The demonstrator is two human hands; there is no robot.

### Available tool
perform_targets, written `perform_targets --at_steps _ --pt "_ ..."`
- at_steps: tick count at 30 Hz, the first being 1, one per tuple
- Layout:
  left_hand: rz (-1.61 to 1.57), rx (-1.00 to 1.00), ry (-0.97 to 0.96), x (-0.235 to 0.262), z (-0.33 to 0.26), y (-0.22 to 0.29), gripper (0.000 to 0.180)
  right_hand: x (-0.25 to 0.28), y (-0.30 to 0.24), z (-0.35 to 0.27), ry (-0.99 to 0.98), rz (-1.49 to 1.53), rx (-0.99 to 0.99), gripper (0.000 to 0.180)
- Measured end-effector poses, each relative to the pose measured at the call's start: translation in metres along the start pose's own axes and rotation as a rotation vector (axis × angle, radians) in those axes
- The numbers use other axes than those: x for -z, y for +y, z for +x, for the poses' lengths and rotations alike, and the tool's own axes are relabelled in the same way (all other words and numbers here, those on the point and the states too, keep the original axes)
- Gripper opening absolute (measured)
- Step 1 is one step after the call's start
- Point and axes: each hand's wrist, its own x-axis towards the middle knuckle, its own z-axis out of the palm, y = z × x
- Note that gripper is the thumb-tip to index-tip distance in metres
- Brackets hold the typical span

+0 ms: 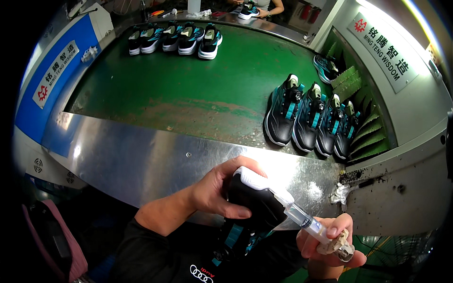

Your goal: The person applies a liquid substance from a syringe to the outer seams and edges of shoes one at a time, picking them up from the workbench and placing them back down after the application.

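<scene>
A black shoe (255, 203) with a white sole and teal straps is tipped up in front of me, its toe toward the bench. My left hand (219, 188) grips it around the toe end, thumb on the black upper and fingers by the white sole. In my right hand (325, 240) is a clear syringe (304, 220), its tip at the seam where sole and upper meet. A crumpled, pale wad (340, 245) is also held in that hand, around the syringe's rear end.
Several similar black and teal shoes (314, 118) stand on the green conveyor belt (188, 85) at right, and another row (174, 38) stands far left. A metal ledge (141, 151) edges the belt. Green strip curtain (370, 132) hangs at right. Across the belt, another person (264, 10) handles a shoe.
</scene>
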Motion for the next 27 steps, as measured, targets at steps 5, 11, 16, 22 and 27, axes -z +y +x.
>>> perform_targets --at_steps 5,11,16,22,27 --pt "-0.024 0.023 0.017 -0.001 -0.003 0.002 0.067 -0.003 -0.004 -0.004 0.08 -0.014 -0.069 0.069" --pt "-0.01 0.02 0.032 0.0 -0.003 0.004 0.067 -0.005 -0.004 -0.002 0.082 -0.019 -0.061 0.068" --pt "-0.048 0.025 0.064 0.001 -0.002 0.003 0.067 -0.002 -0.004 -0.002 0.068 -0.006 -0.064 0.069" --pt "-0.046 0.016 0.057 0.006 -0.002 0.001 0.069 0.002 0.001 -0.007 0.074 0.009 -0.055 0.069" --pt "-0.056 0.039 0.09 0.009 -0.002 0.001 0.071 0.009 0.009 -0.007 0.026 -0.069 0.003 0.068"
